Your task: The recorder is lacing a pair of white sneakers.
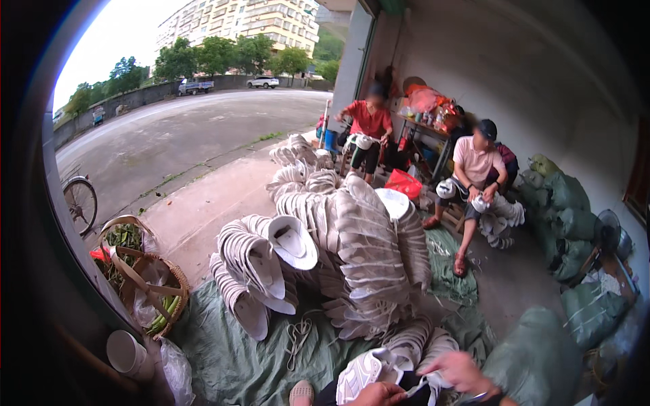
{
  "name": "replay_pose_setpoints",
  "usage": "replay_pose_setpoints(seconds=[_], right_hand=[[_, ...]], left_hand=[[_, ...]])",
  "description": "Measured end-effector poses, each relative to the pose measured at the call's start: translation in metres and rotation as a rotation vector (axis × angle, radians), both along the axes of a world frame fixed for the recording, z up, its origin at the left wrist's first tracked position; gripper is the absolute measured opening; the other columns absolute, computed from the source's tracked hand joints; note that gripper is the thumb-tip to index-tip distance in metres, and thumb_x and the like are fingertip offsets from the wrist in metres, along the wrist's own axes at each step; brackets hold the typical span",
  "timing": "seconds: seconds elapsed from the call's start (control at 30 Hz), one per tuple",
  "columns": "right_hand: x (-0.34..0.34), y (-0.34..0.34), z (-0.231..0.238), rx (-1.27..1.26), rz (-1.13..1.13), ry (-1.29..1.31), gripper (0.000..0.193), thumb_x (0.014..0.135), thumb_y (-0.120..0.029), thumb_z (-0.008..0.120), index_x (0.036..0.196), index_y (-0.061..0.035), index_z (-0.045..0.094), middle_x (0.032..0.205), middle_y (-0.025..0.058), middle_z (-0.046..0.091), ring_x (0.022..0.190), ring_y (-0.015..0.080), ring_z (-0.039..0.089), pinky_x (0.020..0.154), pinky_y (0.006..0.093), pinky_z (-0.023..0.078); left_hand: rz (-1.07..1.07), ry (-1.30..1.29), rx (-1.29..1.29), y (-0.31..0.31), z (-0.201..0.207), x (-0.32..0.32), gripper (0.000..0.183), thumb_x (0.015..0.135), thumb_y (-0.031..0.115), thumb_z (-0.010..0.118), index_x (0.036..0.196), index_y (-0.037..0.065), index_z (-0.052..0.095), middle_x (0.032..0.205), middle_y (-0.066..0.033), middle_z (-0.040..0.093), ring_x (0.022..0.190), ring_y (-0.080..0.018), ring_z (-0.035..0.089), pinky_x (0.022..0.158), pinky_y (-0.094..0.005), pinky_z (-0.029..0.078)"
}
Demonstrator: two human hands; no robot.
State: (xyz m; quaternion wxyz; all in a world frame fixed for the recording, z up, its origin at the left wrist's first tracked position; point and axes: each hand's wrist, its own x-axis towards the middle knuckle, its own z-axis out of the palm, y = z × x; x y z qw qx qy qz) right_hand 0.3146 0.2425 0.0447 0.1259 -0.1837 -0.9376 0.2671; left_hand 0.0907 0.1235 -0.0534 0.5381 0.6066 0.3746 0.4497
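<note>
A white sneaker upper (362,373) lies over my lap at the bottom of the head view. My left hand (379,394) is closed at its edge, fingers bent against the material. My right hand (459,371) is just to the right, its fingers bent towards the upper's opening and pressed together. A pale thin strip runs between the two hands; whether it is a lace is too blurred to tell. More uppers (409,342) lie nested in rows right beyond my hands. A loose white lace (296,338) rests on the green sheet (223,338).
A big heap of nested shoe uppers (365,250) fills the middle. Two people sit beyond it, handling uppers. Wicker baskets (177,298) and a white bucket (128,355) stand at left. Green sacks (535,355) line the right, near a fan (607,231).
</note>
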Motion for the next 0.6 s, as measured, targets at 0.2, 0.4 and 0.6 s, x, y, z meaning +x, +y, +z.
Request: replay_pose_setpoints(seconds=[0.2, 0.4, 0.6], right_hand=[[-0.054, -0.059, -0.043, -1.005, -0.467, -0.106, 0.024, 0.096, -0.02, 0.043, 0.089, -0.0031, 0.059, 0.069, -0.0021, 0.055, 0.059, 0.0046, 0.049, 0.053, 0.0206, 0.041], [-0.023, -0.054, -0.046, -1.211, -0.431, 0.217, 0.025, 0.093, -0.022, 0.049, 0.111, -0.0047, 0.054, 0.062, -0.0035, 0.051, 0.05, 0.0031, 0.048, 0.045, 0.0167, 0.034], [-0.015, -0.069, -0.084, -0.634, -0.391, -0.195, 0.039, 0.081, -0.015, 0.066, 0.118, -0.0072, 0.056, 0.081, 0.0032, 0.066, 0.067, 0.0107, 0.06, 0.065, 0.0234, 0.048]], left_hand=[[0.128, 0.199, -0.063, -0.011, 0.003, 0.003, 0.019, 0.088, 0.025, 0.059, 0.091, 0.009, 0.068, 0.078, -0.0098, 0.063, 0.065, -0.023, 0.062, 0.061, -0.0338, 0.049], [0.531, 0.363, 0.459, -0.017, -0.013, -0.007, 0.018, 0.077, 0.0, 0.061, 0.093, 0.009, 0.061, 0.08, -0.0088, 0.056, 0.072, -0.0276, 0.055, 0.061, -0.0356, 0.046], [0.426, 0.754, 0.137, -0.055, -0.012, -0.037, 0.028, 0.076, 0.024, 0.071, 0.095, 0.009, 0.055, 0.091, -0.0108, 0.055, 0.088, -0.0265, 0.054, 0.076, -0.0374, 0.046]])
